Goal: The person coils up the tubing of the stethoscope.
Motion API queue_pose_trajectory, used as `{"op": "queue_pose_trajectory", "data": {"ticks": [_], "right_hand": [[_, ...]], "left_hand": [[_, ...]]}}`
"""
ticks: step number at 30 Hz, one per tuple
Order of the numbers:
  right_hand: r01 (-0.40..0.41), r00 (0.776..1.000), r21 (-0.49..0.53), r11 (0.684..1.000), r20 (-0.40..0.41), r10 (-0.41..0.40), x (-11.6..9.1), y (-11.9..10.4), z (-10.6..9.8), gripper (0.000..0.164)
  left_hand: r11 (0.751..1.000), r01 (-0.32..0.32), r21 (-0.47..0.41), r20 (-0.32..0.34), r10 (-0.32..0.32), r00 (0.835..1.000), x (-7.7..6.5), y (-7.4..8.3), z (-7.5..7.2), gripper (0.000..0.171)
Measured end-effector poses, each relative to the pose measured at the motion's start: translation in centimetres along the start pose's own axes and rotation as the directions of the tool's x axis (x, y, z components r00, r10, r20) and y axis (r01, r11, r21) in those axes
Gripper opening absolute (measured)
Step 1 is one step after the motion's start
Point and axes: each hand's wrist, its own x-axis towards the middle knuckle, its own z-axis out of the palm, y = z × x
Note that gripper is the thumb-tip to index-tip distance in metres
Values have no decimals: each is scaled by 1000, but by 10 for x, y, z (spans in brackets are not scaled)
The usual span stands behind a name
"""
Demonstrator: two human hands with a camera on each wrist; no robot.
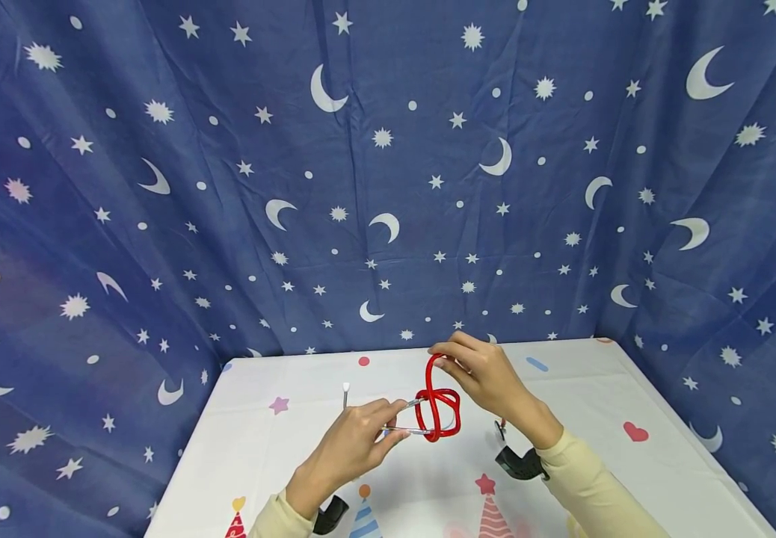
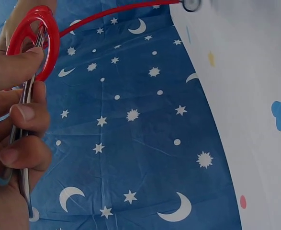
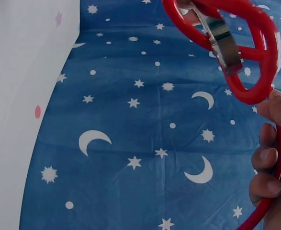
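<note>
Your left hand (image 1: 357, 437) has its fingers curled round the slim, shiny metal ear tubes (image 1: 404, 429) of a stethoscope, and your right hand (image 1: 478, 370) pinches its glossy red rubbery tubing (image 1: 429, 379) up high, so the whole thing hangs above the worktop between your hands. Just ahead of your left fingers, the tubing makes a bundle of rounded loops about the metal; which strand passes over which, you cannot tell from here. A white ear tip (image 1: 346, 386) stands up beyond your left knuckles, and the round metal chestpiece (image 2: 191, 4) hangs below your right hand.

Mind the loops: they look smooth and springy, so a slackened right pinch could let them uncoil or slide off the metal. Pull too hard and the tubing may kink or drag the hard, slick ear tubes askew in your left grip. The chestpiece, probably the heavy end, could swing and knock your right wrist's black strap-on device (image 1: 521, 463).

Beneath lies the worktop (image 1: 664, 486) in white, party-printed cloth; behind, a softly creased navy curtain (image 1: 334, 161) with pale moons and stars.
</note>
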Motion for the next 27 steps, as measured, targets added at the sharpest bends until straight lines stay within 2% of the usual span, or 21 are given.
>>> {"op": "queue_pose_trajectory", "data": {"ticks": [13,17,20,27], "right_hand": [[-54,994,83,995,95,46,-2,5,8,17],[-64,991,93,994,125,53,-2,5,10,16],[-67,990,92,993,129,55,-3,6,12,16],[-121,983,121,985,151,102,-12,10,18,12]], "left_hand": [[999,-44,-26,-11,43,999,2,6,-2,32],[999,-39,-33,-10,39,999,3,8,-2,32],[998,-39,-39,-25,38,999,3,10,-2,31],[994,-91,-57,-123,83,989,1,6,-1,26]]}}
